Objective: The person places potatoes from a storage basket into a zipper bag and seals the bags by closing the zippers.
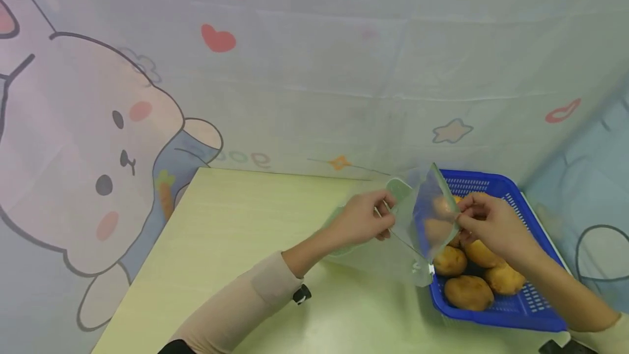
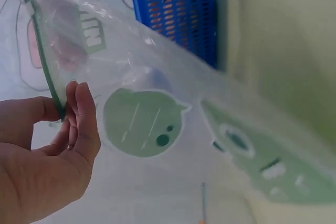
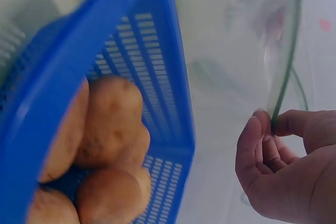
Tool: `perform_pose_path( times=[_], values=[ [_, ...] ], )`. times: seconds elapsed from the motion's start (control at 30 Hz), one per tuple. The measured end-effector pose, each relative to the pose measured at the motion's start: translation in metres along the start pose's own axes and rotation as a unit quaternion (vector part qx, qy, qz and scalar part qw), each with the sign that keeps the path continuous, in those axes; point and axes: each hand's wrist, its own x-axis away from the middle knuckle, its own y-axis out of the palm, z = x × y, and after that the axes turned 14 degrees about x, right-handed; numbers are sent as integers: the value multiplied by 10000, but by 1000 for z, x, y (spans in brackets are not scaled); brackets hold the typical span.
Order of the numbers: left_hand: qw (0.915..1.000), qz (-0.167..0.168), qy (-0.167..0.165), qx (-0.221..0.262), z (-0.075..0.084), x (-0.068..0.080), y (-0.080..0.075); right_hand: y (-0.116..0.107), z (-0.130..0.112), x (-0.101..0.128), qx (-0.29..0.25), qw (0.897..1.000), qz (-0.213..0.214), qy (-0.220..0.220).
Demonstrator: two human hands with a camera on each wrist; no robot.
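Note:
A clear plastic zip bag (image 1: 388,260) with green printed cartoon faces and a green zip strip (image 2: 44,61) is held up between both hands. My left hand (image 1: 365,215) pinches one side of its mouth between thumb and fingers. On the opposite side, my right hand (image 1: 493,228) pinches the other edge, where the green strip (image 3: 286,80) shows. The mouth is spread apart between them, tilted toward the blue basket (image 1: 496,318). Several brown potatoes (image 1: 469,292) lie in that basket, some showing through the clear plastic. My right forearm passes over the basket's right side.
The pale yellow-green table (image 1: 236,223) extends to the left of the bag. Behind it hangs a cloth backdrop (image 1: 314,70) printed with a rabbit and hearts. The basket's perforated walls (image 3: 152,66) rise around the potatoes.

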Motion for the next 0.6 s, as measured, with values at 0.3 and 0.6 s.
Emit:
perform_pose_path(
  times=[0.3, 0.6],
  values=[
    [9948, 352, -215, -934, 43, 21, -17, -24, 23, -21, 401, 9988, -287, -78],
    [9927, 690, -83, -988, 47, 30, -23, -27, 38, -35, 33, 9967, -774, 248]
  ],
)
